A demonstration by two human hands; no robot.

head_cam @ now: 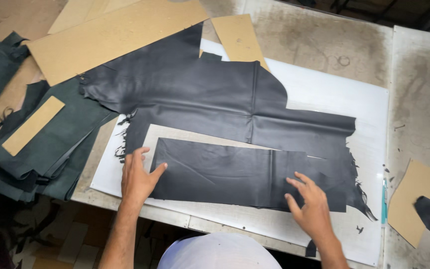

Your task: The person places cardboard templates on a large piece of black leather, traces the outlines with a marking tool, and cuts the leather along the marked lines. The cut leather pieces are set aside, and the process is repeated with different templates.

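A cut rectangular strip of black leather (225,172) lies on a pale cardboard pattern (155,133), over a large irregular black leather hide (210,94). All of it rests on a white cutting board (334,94). My left hand (138,174) lies flat with spread fingers at the strip's left end, thumb on the leather. My right hand (310,204) hovers or presses with spread fingers on the strip's right end. Neither hand grips anything.
A stack of dark green leather pieces (51,144) with a small cardboard rectangle (32,125) sits at left. Large cardboard templates (110,35) lie at the back. Another cardboard piece (413,199) and a teal pen-like tool (383,201) lie at right on the worn table (324,35).
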